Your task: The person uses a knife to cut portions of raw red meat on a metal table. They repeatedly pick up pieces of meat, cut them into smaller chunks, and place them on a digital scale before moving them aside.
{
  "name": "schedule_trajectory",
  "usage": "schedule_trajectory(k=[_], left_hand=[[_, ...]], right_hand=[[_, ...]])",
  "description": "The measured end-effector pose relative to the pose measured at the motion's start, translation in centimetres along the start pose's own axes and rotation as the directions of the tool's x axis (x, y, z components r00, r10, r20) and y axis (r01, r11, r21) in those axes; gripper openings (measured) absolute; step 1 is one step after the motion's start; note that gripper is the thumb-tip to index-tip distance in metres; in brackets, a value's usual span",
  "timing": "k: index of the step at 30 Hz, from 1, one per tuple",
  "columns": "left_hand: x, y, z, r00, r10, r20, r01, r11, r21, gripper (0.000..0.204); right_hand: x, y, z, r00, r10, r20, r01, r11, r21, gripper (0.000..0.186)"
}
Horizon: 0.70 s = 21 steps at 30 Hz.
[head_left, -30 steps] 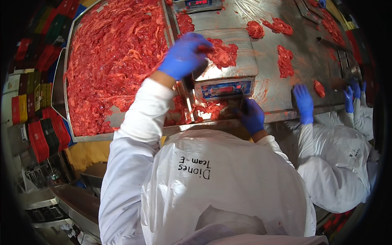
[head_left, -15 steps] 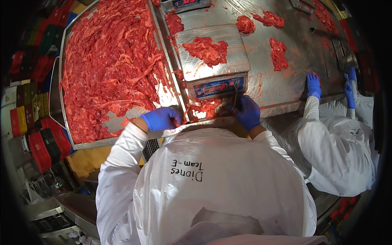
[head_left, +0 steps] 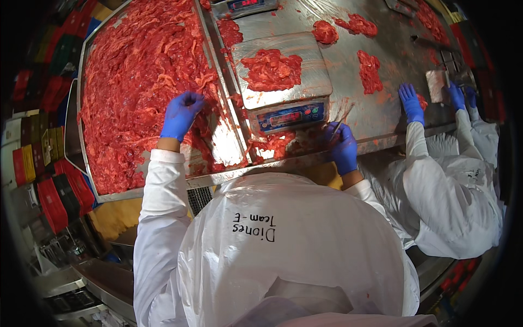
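Note:
My left hand, in a blue glove, is over the raw red meat heaped in a large metal tray. Its fingers are curled together; what is between them, if anything, is hidden. By the table's front edge, my right hand, also gloved in blue, is closed around a slim pointed tool that looks like a knife, tip pointing away from me. Between my hands stands a weighing scale with a lit display, and a flat portion of meat lies on its plate. Meat scraps lie in front of it.
Several meat portions lie on the steel table. Another scale is at the back. On the right, a co-worker's gloved hand rests by meat; the other is at a flat metal tool. Coloured crates stand at left.
My left hand has moved from the tray's front edge up and left over the meat. My right hand has shifted slightly right, its tool now showing more. The co-worker's hands have moved; a flat metal tool shows there.

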<state>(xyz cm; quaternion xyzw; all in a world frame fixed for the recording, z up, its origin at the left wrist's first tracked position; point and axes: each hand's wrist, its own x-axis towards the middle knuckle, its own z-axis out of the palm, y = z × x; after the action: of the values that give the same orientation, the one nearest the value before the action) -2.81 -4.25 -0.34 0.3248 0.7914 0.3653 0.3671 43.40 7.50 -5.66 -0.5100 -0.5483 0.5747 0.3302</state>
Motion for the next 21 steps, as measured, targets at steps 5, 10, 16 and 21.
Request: schedule_trajectory(k=[5,10,16,21], left_hand=[[-1.7,6.9,3.7,0.854,0.508,-0.117,-0.469,0.847,0.252,0.015],[-1.3,10.1,10.4,0.723,0.683,0.104,-0.643,0.611,0.461,0.019],[-4.5,8.3,9.6,0.736,0.676,-0.035,-0.655,0.724,0.215,0.055],[-2.3,5.4,8.4,0.899,0.425,-0.102,-0.435,0.892,-0.124,0.046]], right_hand=[[0.9,-8.5,0.8,0.947,0.079,0.311,-0.069,0.997,-0.044,0.022],[4.3,-9.3,7.5,0.755,-0.219,0.619,0.428,0.879,-0.211,0.021],[4.2,-8.0,5.1,0.753,0.24,0.613,-0.175,0.971,-0.166,0.021],[4.9,-8.3,7.5,0.556,-0.077,0.827,0.476,0.846,-0.241,0.015]])
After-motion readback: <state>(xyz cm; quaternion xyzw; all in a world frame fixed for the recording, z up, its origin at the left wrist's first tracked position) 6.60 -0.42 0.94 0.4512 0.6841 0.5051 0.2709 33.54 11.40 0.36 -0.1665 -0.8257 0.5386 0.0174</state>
